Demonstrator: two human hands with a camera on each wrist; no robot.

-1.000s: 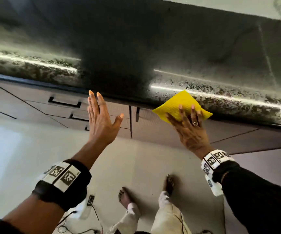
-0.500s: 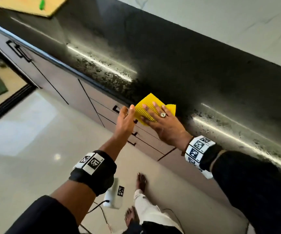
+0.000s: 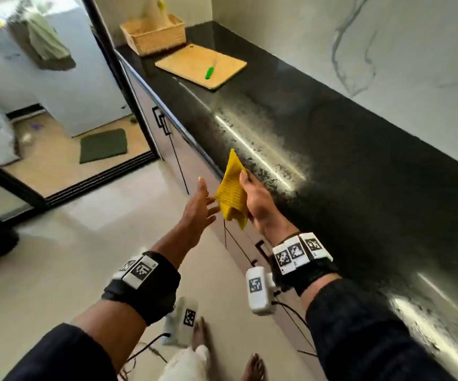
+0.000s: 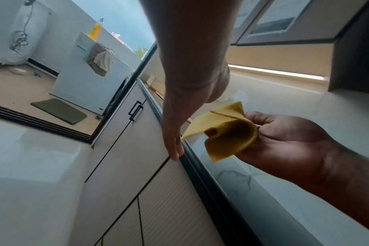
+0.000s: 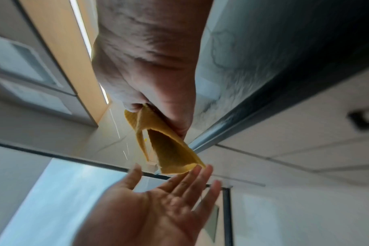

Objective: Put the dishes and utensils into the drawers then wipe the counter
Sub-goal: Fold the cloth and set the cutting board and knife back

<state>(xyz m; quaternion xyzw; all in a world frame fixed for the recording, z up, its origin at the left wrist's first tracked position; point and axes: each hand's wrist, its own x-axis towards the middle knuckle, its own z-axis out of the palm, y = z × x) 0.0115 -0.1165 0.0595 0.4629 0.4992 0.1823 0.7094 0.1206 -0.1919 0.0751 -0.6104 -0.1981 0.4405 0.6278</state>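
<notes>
My right hand (image 3: 252,196) grips a folded yellow cloth (image 3: 232,193) in the air just off the front edge of the black counter (image 3: 332,166). The cloth (image 4: 225,131) hangs bent over the fingers of that hand (image 4: 284,143). My left hand (image 3: 199,210) is held flat beside it, palm (image 5: 158,204) turned to the cloth (image 5: 164,144), fingers straight and close to its lower corner. Whether they touch it is not plain. Below the counter run the closed drawer fronts (image 3: 239,243) with black handles.
At the counter's far end lie a wooden cutting board (image 3: 201,67) with a green-handled knife (image 3: 210,71) and a wicker basket (image 3: 153,34). A doorway on the left shows a washing machine (image 3: 65,86) and a green mat (image 3: 102,145). Bare feet (image 3: 252,367) stand on the tiled floor.
My right hand has lifted the cloth off the counter's edge and folded it upright. The left hand has stayed beside it. My view has swung left along the counter.
</notes>
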